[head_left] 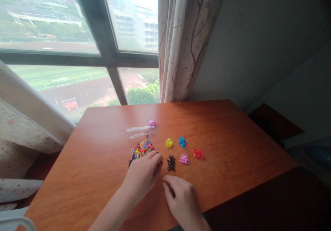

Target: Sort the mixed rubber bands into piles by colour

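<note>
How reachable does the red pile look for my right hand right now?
Probably yes: only tabletop shows between the right hand and the red pile; the pink pile sits to its left.

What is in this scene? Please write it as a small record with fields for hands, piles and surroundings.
Left hand: over the edge of the mixed pile; grip unclear
Right hand: at the table, fingers bent
Single-colour piles: yellow, blue, black, pink, red
Behind mixed pile: clear plastic item, something pink at its end
Background: window, curtain
</note>
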Available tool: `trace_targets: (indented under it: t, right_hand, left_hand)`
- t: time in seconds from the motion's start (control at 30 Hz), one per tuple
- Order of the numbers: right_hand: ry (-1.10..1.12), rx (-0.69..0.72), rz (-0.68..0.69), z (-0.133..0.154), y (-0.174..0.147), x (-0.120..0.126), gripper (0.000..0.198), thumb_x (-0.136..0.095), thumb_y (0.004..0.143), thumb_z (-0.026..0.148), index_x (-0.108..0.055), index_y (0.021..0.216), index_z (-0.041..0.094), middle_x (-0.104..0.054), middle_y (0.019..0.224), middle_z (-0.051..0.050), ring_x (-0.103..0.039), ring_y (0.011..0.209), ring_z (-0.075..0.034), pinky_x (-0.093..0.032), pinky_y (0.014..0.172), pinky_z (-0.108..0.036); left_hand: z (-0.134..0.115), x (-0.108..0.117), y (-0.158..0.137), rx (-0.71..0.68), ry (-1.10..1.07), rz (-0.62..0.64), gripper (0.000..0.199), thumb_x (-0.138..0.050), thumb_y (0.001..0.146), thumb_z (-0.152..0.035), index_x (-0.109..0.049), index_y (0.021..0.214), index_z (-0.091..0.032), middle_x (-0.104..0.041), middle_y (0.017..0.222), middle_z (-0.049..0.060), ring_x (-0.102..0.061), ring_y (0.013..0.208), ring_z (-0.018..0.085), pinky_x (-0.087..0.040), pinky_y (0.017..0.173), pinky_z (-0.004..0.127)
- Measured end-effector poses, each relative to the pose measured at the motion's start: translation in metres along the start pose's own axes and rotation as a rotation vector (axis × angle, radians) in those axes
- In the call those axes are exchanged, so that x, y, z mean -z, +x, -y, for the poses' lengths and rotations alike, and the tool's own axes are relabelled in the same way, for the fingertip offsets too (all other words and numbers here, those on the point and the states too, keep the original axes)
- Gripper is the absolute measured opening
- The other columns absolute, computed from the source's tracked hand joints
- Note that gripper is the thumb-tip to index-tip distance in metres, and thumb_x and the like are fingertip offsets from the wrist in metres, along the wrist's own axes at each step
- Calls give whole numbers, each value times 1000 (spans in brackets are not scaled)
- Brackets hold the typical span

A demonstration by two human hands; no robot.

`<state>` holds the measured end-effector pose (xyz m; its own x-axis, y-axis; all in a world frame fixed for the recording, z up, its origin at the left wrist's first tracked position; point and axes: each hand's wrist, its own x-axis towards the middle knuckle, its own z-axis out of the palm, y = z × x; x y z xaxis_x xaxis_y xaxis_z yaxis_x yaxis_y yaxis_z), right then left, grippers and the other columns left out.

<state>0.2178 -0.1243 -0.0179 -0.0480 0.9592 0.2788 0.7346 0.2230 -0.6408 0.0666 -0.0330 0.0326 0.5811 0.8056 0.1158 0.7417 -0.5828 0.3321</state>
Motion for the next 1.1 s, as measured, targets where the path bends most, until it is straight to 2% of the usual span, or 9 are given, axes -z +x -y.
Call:
trace_targets:
  t: [0.13, 0.27, 0.43, 0.63, 0.83, 0.93, 1.1]
  right_hand:
    - [-116, -37, 4, 7, 5, -5, 13, -53, 91, 20, -64, 96, 24, -67, 71, 2, -64, 63, -16, -36, 61, -24]
    - [-171, -48, -14, 14, 11, -13, 8, -59, 88, 19, -63, 92, 24, -67, 70, 2, -64, 61, -15, -33, 58, -25]
    - [-172, -24, -45, 17, 16, -18, 15, -52, 89, 15, -59, 79, 23, -67, 68, 2, -63, 59, -14, -30, 56, -25]
    - [-151, -33, -117, 2, 16, -5, 26, -44, 97, 22, -62, 79, 22, -63, 62, 2, -59, 53, -13, -30, 55, -25]
    - [-157, -50, -137, -19, 23, 16, 24, -46, 98, 24, -67, 87, 21, -69, 71, -2, -64, 59, -14, -37, 59, -23]
    - [-169, -49, -147, -20, 24, 15, 23, -46, 98, 23, -68, 94, 20, -73, 79, -4, -67, 64, -15, -40, 61, -23]
    - [-160, 39, -107, -1, 20, -1, 20, -48, 97, 22, -68, 99, 22, -69, 71, 0, -66, 60, -15, -42, 60, -22]
  left_hand:
    - [16, 5, -29, 58, -64, -86, 19, -44, 95, -22, -61, 89, -24, -68, 85, 0, -66, 69, 14, -46, 60, 22]
    - [29, -1, -63, 65, -160, -183, 16, -46, 95, -24, -62, 95, -25, -67, 83, -1, -67, 68, 12, -48, 61, 19]
    - [35, -15, -89, 100, -225, -226, 15, -47, 95, -22, -61, 100, -25, -69, 88, -1, -68, 70, 11, -51, 65, 17]
    - [36, -20, -91, 103, -199, -252, 15, -48, 94, -23, -62, 98, -26, -71, 88, 0, -71, 73, 13, -53, 64, 19]
    - [33, -18, -90, 76, -153, -286, 16, -48, 93, -23, -62, 98, -27, -73, 94, 0, -72, 74, 14, -53, 63, 19]
    - [33, -18, -91, 97, -182, -270, 16, -48, 93, -22, -62, 98, -27, -73, 91, -1, -72, 73, 14, -53, 63, 19]
    - [35, -19, -92, 148, -261, -223, 17, -48, 94, -23, -64, 101, -27, -71, 88, -1, -71, 74, 13, -54, 65, 19]
